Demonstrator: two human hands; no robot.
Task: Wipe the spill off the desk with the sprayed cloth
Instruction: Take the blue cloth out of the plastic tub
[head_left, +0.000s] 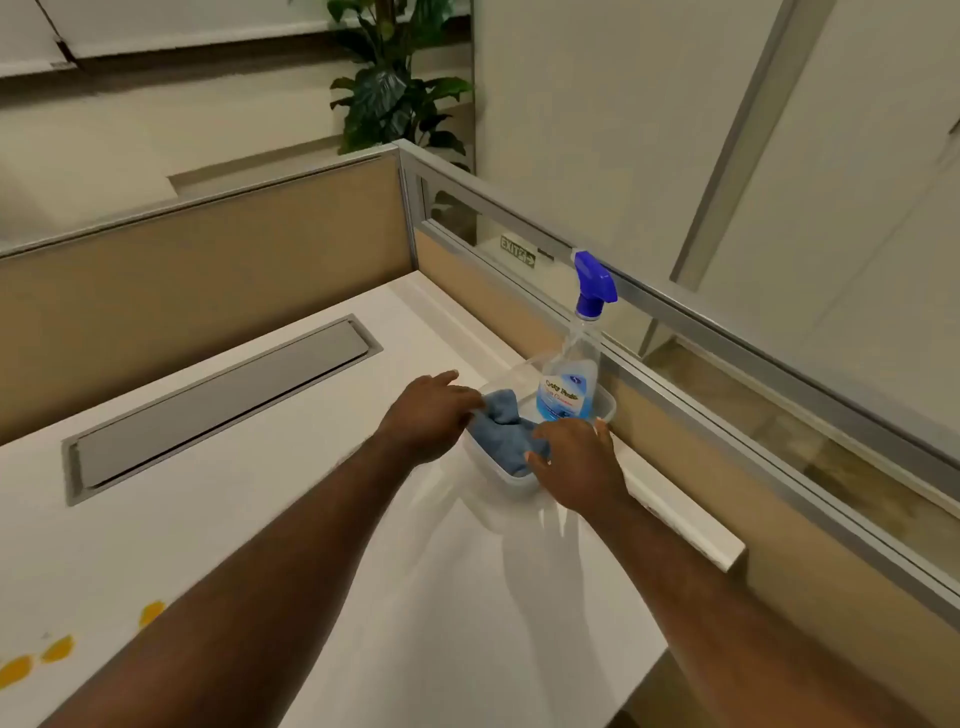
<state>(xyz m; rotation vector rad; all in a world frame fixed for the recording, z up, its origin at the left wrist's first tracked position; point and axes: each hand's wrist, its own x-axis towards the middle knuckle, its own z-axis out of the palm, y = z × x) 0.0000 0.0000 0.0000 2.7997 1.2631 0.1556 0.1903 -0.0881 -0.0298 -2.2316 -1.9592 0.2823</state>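
A crumpled blue cloth (511, 434) lies in a clear plastic tub (605, 405) at the desk's right side. A spray bottle (574, 379) with a blue trigger head stands upright in the same tub, behind the cloth. My left hand (428, 415) pinches the cloth's left edge. My right hand (576, 462) rests on the tub's near rim with its fingers spread, touching the cloth's right side. Yellow-orange spill blots (57, 649) sit on the white desk (311, 519) at the near left.
A grey cable flap (218, 405) is set into the desk at the left. Tan partition panels (208, 270) with metal rails fence the back and right sides. A white ledge (680, 519) runs along the right partition. A potted plant (395, 83) stands beyond the corner.
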